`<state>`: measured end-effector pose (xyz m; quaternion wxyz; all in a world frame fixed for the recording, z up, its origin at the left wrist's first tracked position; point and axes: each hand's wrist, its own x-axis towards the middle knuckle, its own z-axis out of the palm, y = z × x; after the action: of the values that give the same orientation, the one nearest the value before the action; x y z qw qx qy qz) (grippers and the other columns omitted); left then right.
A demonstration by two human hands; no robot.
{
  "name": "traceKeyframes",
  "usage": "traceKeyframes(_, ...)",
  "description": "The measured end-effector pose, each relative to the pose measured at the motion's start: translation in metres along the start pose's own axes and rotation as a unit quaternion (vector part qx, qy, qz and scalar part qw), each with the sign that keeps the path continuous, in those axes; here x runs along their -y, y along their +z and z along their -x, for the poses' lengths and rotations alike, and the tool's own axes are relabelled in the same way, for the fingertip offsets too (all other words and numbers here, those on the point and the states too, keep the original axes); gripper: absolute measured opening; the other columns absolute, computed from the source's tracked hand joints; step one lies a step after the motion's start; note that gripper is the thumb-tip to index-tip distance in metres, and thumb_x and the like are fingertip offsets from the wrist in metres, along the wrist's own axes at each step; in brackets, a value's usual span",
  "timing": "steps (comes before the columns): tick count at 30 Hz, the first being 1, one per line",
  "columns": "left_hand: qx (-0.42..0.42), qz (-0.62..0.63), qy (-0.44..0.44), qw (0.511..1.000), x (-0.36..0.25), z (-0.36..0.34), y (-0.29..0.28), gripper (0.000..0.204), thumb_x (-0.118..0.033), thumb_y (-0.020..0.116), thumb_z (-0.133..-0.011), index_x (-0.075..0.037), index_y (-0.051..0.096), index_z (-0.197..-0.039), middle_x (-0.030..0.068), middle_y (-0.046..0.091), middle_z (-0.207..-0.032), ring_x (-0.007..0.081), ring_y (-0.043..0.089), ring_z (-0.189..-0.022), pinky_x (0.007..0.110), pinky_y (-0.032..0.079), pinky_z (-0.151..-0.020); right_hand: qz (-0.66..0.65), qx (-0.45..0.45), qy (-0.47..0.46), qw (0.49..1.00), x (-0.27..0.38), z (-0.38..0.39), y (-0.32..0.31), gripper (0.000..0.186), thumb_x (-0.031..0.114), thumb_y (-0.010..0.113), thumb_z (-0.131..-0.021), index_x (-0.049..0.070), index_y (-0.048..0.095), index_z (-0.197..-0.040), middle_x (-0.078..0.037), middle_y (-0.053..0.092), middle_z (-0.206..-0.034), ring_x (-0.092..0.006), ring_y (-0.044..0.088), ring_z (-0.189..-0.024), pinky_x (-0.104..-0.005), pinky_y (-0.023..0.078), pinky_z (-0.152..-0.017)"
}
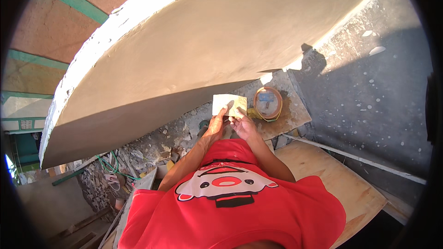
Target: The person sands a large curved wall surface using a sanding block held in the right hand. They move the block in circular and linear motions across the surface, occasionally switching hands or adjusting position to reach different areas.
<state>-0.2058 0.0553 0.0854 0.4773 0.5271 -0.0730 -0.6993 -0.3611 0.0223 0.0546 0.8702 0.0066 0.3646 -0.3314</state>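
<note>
Above my hands and filling most of what I see is the big curved plaster slab (pixel 194 50), pale and smooth on its face, rough along its rim, sloping up and away from where I grip. To the right of my hands, past the slab's edge, lies the dark grey wall surface (pixel 383 92), speckled with pale splashes. Below and to the right of my grip is the plywood board (pixel 332 175), close to my body. Just beyond my fingers is the stained concrete ledge (pixel 295 110), and on it, right beside my right hand, sits a round bucket (pixel 268 103) with an orange rim and a grey mix inside. Down to the left of my hands, well apart, lies rubble with a green cord (pixel 110 163) trailing over it.

Between both hands I hold a small pale rectangular sheet (pixel 229 103), raised in front of me. My left hand (pixel 216 124) grasps its lower left side, fingers closed on it. My right hand (pixel 243 125) touches its lower right edge, fingertips on the sheet.
</note>
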Motion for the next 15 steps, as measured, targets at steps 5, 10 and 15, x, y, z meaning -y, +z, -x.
traceKeyframes(5,-0.151,0.162,0.082,0.972,0.010,0.002,0.012,0.044,-0.036,0.054,-0.103,-0.001,0.060,-0.128,0.0153,0.067,-0.119,0.0255,0.067,-0.105,0.041,0.052,-0.094,0.164,0.026,0.135,0.977,0.033,-0.018,0.005,0.026,0.034,0.069,-0.100,0.013,0.067,-0.115,-0.002,0.069,-0.099,-0.0150,0.066,-0.088,-0.0300,0.053,-0.076)
traceKeyframes(10,-0.202,0.244,0.107,0.942,0.014,0.007,-0.006,0.045,-0.030,0.048,-0.104,0.001,0.048,-0.137,0.0189,0.058,-0.133,0.0321,0.061,-0.121,0.050,0.051,-0.103,0.388,0.101,0.141,0.905,0.051,-0.008,0.013,0.031,0.035,0.067,-0.101,0.009,0.066,-0.117,-0.004,0.072,-0.105,-0.0142,0.068,-0.089,-0.0282,0.053,-0.075)
traceKeyframes(15,-0.250,0.286,0.101,0.919,0.016,0.005,-0.022,0.042,-0.028,0.044,-0.104,0.004,0.051,-0.132,0.0237,0.063,-0.126,0.0367,0.066,-0.113,0.056,0.055,-0.095,0.553,0.066,0.036,0.830,0.063,-0.016,-0.025,0.036,0.032,0.072,-0.096,0.008,0.066,-0.122,-0.003,0.072,-0.103,-0.0136,0.069,-0.089,-0.0273,0.052,-0.070)
